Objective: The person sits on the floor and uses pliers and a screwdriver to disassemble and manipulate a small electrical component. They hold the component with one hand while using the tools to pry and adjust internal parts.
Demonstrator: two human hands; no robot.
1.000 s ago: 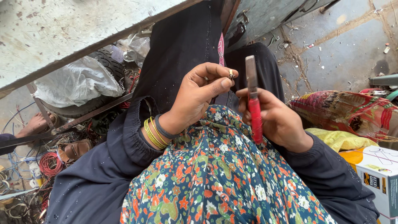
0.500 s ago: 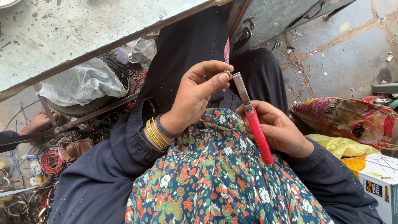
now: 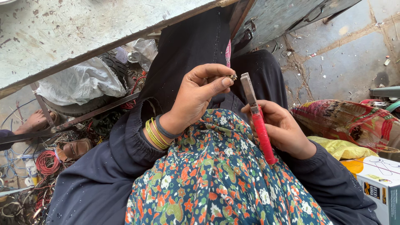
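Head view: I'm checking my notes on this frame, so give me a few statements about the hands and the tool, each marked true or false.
1. The right hand holds a red-handled tool. True.
2. The left hand is empty. False: its fingers pinch a small metal piece.
3. The tool's metal tip points up, near the pinched piece. True.
4. The left wrist is bare. False: it wears yellow bangles.
5. A cardboard box sits at the lower right. True.

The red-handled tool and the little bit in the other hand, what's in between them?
Nothing. In the head view a narrow gap of dark cloth shows between the small piece and the red-handled tool.
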